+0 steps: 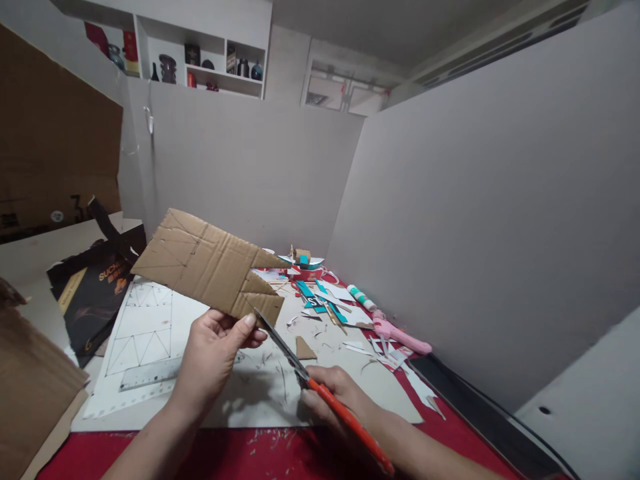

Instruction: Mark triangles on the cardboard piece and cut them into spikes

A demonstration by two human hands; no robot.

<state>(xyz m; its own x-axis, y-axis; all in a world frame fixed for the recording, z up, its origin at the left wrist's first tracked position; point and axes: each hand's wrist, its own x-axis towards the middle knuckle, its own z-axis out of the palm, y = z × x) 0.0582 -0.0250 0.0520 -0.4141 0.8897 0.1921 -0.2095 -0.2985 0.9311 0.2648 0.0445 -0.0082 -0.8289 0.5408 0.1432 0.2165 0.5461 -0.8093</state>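
Observation:
My left hand [213, 353] pinches the lower edge of a flat brown cardboard piece [210, 263] marked with pencil lines and cut into pointed notches on its right side; it is held up above the table. My right hand [335, 397] grips orange-handled scissors [320, 387]. The scissor blades point up and left and meet the cardboard's lower right corner. A small cut-off cardboard triangle [303, 349] lies on the table just beyond the blades.
A white sheet with drawn triangles [145, 320] and a metal ruler [150, 375] lie at the left. Paper scraps, teal pieces [313, 297], a glue stick [361, 297] and a pink tool [400, 333] clutter the back right. A black bag [93, 287] stands left. Grey partition walls [475, 220] enclose the red table [250, 453].

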